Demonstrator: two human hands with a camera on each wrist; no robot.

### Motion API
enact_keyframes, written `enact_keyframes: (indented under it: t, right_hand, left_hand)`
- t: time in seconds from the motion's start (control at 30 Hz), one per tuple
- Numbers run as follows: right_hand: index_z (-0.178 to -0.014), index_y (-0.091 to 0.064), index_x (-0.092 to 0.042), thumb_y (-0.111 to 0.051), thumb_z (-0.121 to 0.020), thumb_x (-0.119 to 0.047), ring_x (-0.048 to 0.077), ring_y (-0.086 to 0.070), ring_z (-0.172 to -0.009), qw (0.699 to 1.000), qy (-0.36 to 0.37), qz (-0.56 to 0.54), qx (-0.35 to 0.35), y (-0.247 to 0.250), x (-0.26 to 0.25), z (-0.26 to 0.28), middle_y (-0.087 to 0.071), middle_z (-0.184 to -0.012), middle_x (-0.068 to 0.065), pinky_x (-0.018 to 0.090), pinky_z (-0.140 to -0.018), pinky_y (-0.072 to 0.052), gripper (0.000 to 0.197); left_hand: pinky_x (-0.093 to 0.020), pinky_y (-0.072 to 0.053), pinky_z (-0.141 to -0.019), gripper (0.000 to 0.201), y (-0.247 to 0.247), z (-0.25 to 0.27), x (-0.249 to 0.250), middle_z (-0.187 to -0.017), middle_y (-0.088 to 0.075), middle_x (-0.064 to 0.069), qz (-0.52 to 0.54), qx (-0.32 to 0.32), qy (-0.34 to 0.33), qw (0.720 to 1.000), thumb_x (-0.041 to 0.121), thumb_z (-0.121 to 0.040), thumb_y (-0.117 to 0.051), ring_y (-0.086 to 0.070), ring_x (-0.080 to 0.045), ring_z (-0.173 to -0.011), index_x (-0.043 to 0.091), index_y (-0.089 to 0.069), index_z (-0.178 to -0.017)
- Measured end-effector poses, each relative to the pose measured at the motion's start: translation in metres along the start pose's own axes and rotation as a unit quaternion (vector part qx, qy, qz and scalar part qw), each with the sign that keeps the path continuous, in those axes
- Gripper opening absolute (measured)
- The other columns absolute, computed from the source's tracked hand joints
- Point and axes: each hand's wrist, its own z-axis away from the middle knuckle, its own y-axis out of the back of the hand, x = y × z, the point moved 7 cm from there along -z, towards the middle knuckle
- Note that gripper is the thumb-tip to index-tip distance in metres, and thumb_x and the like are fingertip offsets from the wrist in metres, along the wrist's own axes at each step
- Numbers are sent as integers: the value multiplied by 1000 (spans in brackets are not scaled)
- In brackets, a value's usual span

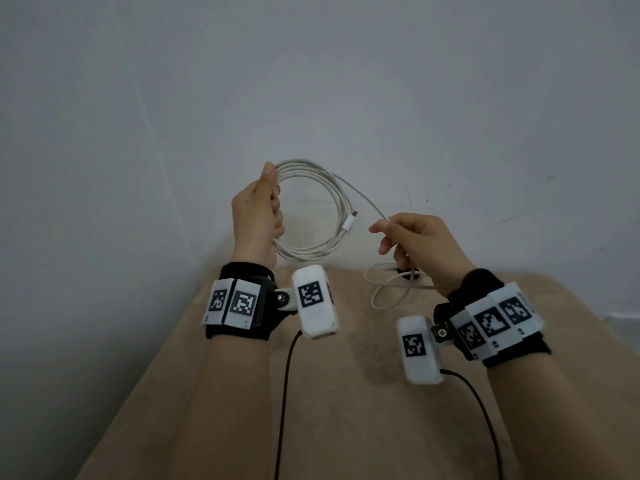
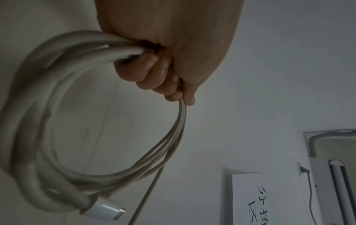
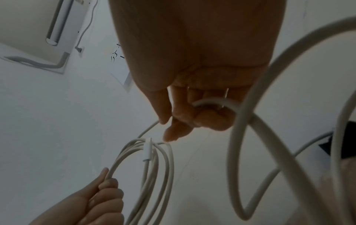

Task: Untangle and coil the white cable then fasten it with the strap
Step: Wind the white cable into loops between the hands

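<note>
My left hand [image 1: 258, 209] is raised above the table and grips a coil of white cable [image 1: 334, 202] with several loops; the left wrist view shows its fingers [image 2: 154, 71] curled round the bundle [image 2: 63, 152]. A white connector [image 1: 349, 221] [image 2: 105, 210] hangs at the coil's right side. One strand [image 1: 367, 199] runs from the coil to my right hand [image 1: 412, 242], which pinches it between thumb and forefinger [image 3: 169, 120]. Below that hand the loose cable [image 1: 384, 289] lies in loops on the table. A black strap [image 1: 408, 273] sits there, partly hidden by my right hand.
The table [image 1: 346, 393] has a beige cloth top and stands against a grey-white wall [image 1: 311, 81]. Black leads [image 1: 287, 375] run from the wrist cameras toward me. Its left edge [image 1: 138, 375] drops off diagonally.
</note>
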Motion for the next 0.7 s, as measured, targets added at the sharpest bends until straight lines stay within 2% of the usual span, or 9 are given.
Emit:
enact_keyframes:
  t: [0.1, 0.23, 0.37, 0.57, 0.7]
  right_hand:
    - [-90, -70, -11, -48, -99, -24, 11, -43, -42, 999, -8, -47, -9, -2, 0, 0, -63, -61, -3, 20, -43, -38, 27]
    - [-88, -70, -13, -48, -99, -22, 6, -29, -39, 997, 0, -79, 10, 5, 0, -2, -52, -56, -5, 16, -38, -25, 26]
    - [-84, -72, -15, -53, -97, -23, 5, -23, -39, 996, 17, -73, 43, 15, -3, -2, -40, -50, -8, 15, -37, -20, 24]
    - [-76, -71, -15, -59, -93, -28, 5, -25, -38, 993, -2, -88, 80, 26, -1, -1, -40, -50, -6, 16, -37, -21, 25]
    - [-78, -70, -13, -56, -95, -27, 7, -27, -38, 994, -17, -92, 62, 23, 1, 0, -45, -51, -5, 17, -37, -23, 26]
  left_hand:
    - [-18, -17, -33, 40, -7, 2, -1, -44, -29, 12, -3, -14, 2, 1000, 38, -97, -52, -20, -4, -34, 18, -42, -64]
    - [-17, -17, -33, 39, -9, 2, -2, -45, -29, 11, 2, -14, 4, 1000, 38, -97, -52, -19, -4, -34, 18, -43, -64]
    - [-16, -16, -33, 40, -5, 0, -3, -46, -29, 10, 6, -4, 3, 1000, 38, -97, -53, -19, -4, -34, 18, -43, -64]
    - [-18, -16, -32, 41, 3, -3, -3, -47, -29, 10, 45, 11, 13, 999, 41, -96, -53, -19, -4, -35, 17, -43, -64]
    - [-18, -15, -32, 41, 0, -3, -6, -50, -28, 8, 57, -10, 26, 998, 41, -96, -52, -18, -5, -36, 17, -42, -64]
